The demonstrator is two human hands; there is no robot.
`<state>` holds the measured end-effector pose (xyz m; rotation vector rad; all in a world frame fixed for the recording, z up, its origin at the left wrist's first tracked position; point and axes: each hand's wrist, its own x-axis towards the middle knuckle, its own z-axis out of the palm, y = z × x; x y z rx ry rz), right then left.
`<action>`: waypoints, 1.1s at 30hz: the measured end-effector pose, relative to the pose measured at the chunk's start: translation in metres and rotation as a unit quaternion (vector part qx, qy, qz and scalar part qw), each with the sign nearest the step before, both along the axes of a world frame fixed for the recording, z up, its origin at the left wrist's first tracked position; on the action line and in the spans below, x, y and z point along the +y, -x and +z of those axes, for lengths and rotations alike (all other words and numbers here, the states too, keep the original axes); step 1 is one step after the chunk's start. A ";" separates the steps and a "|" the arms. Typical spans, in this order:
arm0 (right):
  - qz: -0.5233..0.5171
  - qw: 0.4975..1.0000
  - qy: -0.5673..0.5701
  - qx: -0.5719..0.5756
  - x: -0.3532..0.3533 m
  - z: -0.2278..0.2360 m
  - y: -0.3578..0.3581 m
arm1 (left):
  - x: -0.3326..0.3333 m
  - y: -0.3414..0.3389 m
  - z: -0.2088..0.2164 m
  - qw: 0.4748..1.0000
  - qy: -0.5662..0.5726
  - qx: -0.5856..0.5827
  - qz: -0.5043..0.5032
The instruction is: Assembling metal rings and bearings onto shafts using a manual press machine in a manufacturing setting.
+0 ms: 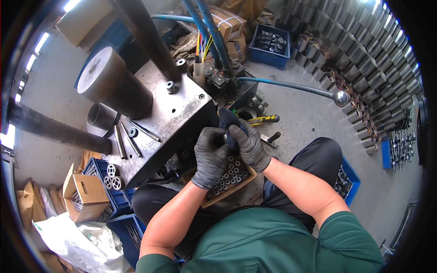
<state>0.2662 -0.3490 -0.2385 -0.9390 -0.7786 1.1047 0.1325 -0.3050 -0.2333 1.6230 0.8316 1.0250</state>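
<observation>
My left hand (210, 154) and my right hand (250, 144), both in grey knit gloves, meet in front of my lap, close to the steel press table's edge. Between them is a dark blue, cloth-like piece (227, 119); its exact kind cannot be made out. Fingers of both hands are closed on it. Just below the hands, partly covered by them, a shallow box (248, 176) holds several small metal rings (232, 174). A tool with a yellow and black handle (264, 119) lies just beyond my right hand.
To the left, the steel table (157, 125) carries a large metal cylinder (123, 86), metal rods (132, 141) and a small bushing (170, 87). A blue lever with a ball end (340, 98) reaches right. Blue bins (269, 57) and stacked metal tubes (346, 41) stand around.
</observation>
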 end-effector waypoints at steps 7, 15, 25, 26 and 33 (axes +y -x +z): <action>0.016 0.997 -0.016 0.074 -0.002 0.001 -0.001 | -0.004 0.012 0.021 0.983 0.142 -0.100 -0.053; 0.058 0.975 0.086 -0.198 0.006 0.007 -0.022 | 0.007 0.027 0.012 0.956 0.233 -0.171 -0.045; 0.141 0.978 -0.154 0.023 0.000 0.012 0.000 | 0.001 0.024 0.025 0.789 0.527 -0.299 -0.100; 0.143 0.977 -0.154 0.023 0.002 0.010 0.000 | 0.002 0.026 0.016 0.790 0.526 -0.300 -0.099; 0.021 0.966 -0.103 -0.234 0.001 0.012 -0.004 | -0.002 0.020 -0.026 0.674 0.613 -0.393 -0.121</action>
